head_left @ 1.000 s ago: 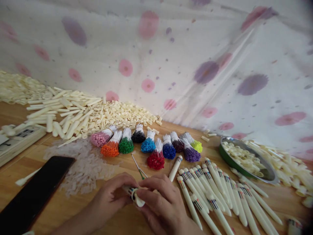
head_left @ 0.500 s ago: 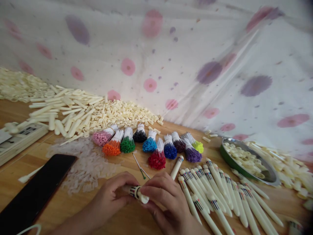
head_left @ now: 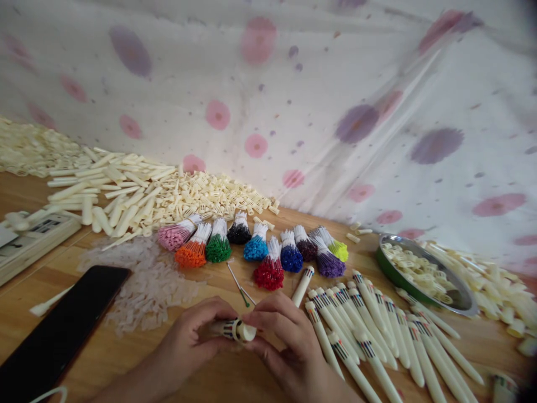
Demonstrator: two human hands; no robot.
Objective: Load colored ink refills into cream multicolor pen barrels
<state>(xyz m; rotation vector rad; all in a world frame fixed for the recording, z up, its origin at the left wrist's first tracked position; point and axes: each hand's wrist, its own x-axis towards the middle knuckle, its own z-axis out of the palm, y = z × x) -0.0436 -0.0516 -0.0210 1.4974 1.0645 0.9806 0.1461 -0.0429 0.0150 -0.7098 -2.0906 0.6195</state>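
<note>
My left hand (head_left: 191,341) is wrapped round the barrel of a cream multicolour pen (head_left: 237,329) low in the middle of the view. My right hand (head_left: 285,347) pinches the pen's cap end from the right, fingers curled over it. Both hands hover just above the wooden table (head_left: 126,358). Right of my hands lies a row of several finished cream pens (head_left: 377,336). Beyond my hands stand bundles of coloured refills (head_left: 255,252), from pink through orange, green, black, blue and red to purple and yellow-green. Two loose refills (head_left: 239,286) lie by the red bundle.
A black phone (head_left: 59,330) lies at the left beside a heap of clear small parts (head_left: 146,280). Cream barrels (head_left: 113,190) and clips (head_left: 213,196) are piled at the back left. A green-rimmed pan (head_left: 390,271) of cream parts sits right. A flowered cloth (head_left: 293,101) hangs behind.
My hands have stayed in place on the pen; the cap end has turned slightly and my right fingers have shifted over it. The view moved a little.
</note>
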